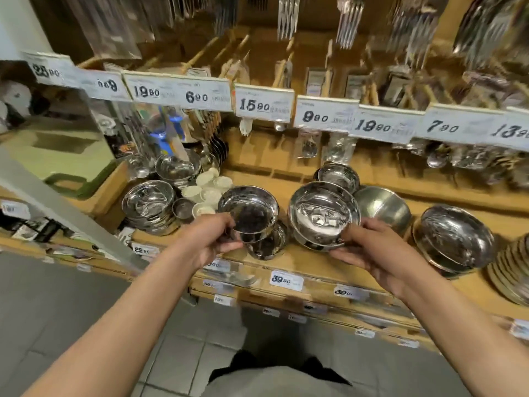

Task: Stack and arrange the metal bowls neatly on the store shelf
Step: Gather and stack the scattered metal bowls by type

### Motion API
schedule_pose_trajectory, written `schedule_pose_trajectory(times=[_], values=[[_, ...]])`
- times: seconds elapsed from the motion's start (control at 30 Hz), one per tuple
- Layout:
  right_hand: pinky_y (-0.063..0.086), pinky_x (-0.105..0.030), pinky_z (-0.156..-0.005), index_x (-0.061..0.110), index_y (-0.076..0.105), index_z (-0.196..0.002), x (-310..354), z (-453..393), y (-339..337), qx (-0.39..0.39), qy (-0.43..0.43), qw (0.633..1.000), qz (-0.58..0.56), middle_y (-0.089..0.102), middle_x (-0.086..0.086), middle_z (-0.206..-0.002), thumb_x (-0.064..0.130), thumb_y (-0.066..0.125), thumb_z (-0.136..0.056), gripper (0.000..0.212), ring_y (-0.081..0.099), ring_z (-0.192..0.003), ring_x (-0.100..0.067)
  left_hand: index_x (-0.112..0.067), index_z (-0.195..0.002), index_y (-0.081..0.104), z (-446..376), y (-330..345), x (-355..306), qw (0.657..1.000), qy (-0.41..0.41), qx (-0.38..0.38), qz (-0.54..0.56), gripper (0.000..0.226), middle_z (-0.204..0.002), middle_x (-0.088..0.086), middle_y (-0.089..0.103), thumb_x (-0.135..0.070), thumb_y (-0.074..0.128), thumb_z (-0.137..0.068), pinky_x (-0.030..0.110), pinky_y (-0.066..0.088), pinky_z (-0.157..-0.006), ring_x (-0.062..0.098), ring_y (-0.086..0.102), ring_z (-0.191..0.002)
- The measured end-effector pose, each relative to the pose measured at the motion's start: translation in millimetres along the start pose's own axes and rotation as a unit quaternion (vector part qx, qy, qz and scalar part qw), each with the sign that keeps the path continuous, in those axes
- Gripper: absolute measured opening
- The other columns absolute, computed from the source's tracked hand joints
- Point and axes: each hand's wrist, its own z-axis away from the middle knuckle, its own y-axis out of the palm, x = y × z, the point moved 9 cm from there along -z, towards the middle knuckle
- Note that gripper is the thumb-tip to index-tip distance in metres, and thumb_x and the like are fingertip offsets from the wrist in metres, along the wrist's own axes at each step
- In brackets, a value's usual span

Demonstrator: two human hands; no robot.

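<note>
Steel gleams in both hands at the front edge of the wooden shelf (312, 266). The left hand (210, 239) pinches the near rim of a small shiny bowl (248, 209), thumb on top and fingers curled beneath, holding it tilted just above another small bowl (269, 243) that sits on the shelf by its front edge. The right hand (369, 247) grips the near rim of a wider bowl (323, 210), which tops a low stack of like bowls (313, 244) beside the small ones. Behind that stack stands a further small bowl (339, 176), and just to its right lies a duller, brushed bowl (383, 206). Farther right along the shelf rests a large shiny bowl (455, 239), tilted toward the front, with a pile of ribbed dishes (512, 270) at the right end. Toward the left end sit nested bowls (148, 202), another stack (177, 167) behind them, and a cluster of small white cups (206, 187) between these and the held bowl. Price tags (264, 103) line the shelf edge above, with packed cutlery (289, 15) hanging higher up.
</note>
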Motion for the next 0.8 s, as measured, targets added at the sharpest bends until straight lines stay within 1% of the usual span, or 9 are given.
schedule_pose_trajectory(times=[0.13,0.23,0.33,0.4,0.47,0.53,0.63,0.73,0.8], values=[[0.062,-0.027,-0.055,0.001,0.058,-0.115,-15,-4,2,-0.053,-0.004,0.998,-0.044,0.077,-0.023,-0.091,-0.006,0.059,-0.093,0.024,0.077,-0.072,-0.027,-0.001,-0.09,0.054,-21,6,10,0.998,-0.032,0.049,-0.017,0.016,-0.07,0.015,0.059,0.002,0.043,-0.1,0.026,0.059,-0.054,0.019,0.057,-0.06],[0.063,-0.027,-0.056,-0.003,0.059,-0.113,-29,-4,4,-0.084,0.006,0.995,-0.051,0.074,-0.027,-0.098,-0.008,0.057,-0.092,0.022,0.077,-0.071,-0.026,-0.003,-0.097,0.055,-33,11,16,0.994,-0.054,0.083,-0.036,0.014,-0.081,0.014,0.063,-0.002,0.043,-0.104,0.032,0.06,-0.073,0.016,0.061,-0.064],[0.063,-0.03,-0.061,-0.003,0.06,-0.108,-36,-1,9,-0.093,0.01,0.995,-0.042,0.075,-0.025,-0.088,-0.007,0.055,-0.094,0.016,0.075,-0.068,-0.026,-0.001,-0.105,0.055,-41,17,20,0.994,-0.069,0.08,-0.038,0.007,-0.079,0.013,0.064,-0.004,0.05,-0.104,0.025,0.06,-0.051,0.015,0.061,-0.062],[0.061,-0.032,-0.066,-0.002,0.061,-0.105,-37,1,10,-0.1,0.005,0.994,-0.042,0.074,-0.025,-0.091,-0.007,0.053,-0.095,0.014,0.073,-0.071,-0.025,0.0,-0.105,0.055,-46,20,22,0.994,-0.061,0.067,-0.053,0.007,-0.076,0.013,0.061,-0.005,0.05,-0.104,0.021,0.055,-0.042,0.016,0.058,-0.062],[0.061,-0.032,-0.067,-0.002,0.061,-0.103,-40,2,8,-0.11,0.004,0.992,-0.055,0.072,-0.025,-0.091,-0.008,0.053,-0.095,0.013,0.072,-0.074,-0.026,0.004,-0.109,0.058,-53,22,26,0.993,-0.051,0.061,-0.082,0.012,-0.076,0.012,0.061,-0.005,0.051,-0.104,0.021,0.057,-0.045,0.016,0.059,-0.066],[0.062,-0.032,-0.066,0.0,0.06,-0.102,-46,1,5,-0.117,0.01,0.991,-0.065,0.07,-0.025,-0.092,-0.008,0.053,-0.095,0.013,0.071,-0.078,-0.028,0.009,-0.115,0.06,-58,25,31,0.991,-0.044,0.071,-0.105,0.018,-0.074,0.01,0.06,-0.002,0.053,-0.102,0.023,0.06,-0.053,0.016,0.06,-0.069],[0.063,-0.029,-0.06,0.0,0.059,-0.104,-57,-3,2,-0.122,0.025,0.99,-0.073,0.071,-0.024,-0.09,-0.009,0.054,-0.094,0.015,0.073,-0.076,-0.027,0.012,-0.127,0.056,-63,25,39,0.989,-0.035,0.081,-0.12,0.028,-0.078,0.011,0.059,0.001,0.051,-0.101,0.026,0.063,-0.063,0.015,0.06,-0.07],[0.061,-0.025,-0.051,0.001,0.059,-0.096,-67,-8,1,-0.136,0.034,0.987,-0.078,0.071,-0.024,-0.085,-0.01,0.054,-0.092,0.012,0.075,-0.069,-0.025,0.01,-0.131,0.053,-66,22,42,0.991,-0.036,0.08,-0.103,0.031,-0.1,0.021,0.069,-0.001,0.052,-0.101,0.025,0.063,-0.061,0.016,0.065,-0.073],[0.06,-0.024,-0.05,0.001,0.057,-0.092,-71,-12,0,-0.144,0.037,0.986,-0.078,0.07,-0.024,-0.083,-0.01,0.054,-0.092,0.011,0.075,-0.066,-0.025,0.005,-0.131,0.054,-70,20,41,0.992,-0.031,0.072,-0.101,0.031,-0.106,0.02,0.072,-0.005,0.053,-0.102,0.025,0.062,-0.059,0.018,0.071,-0.074]])
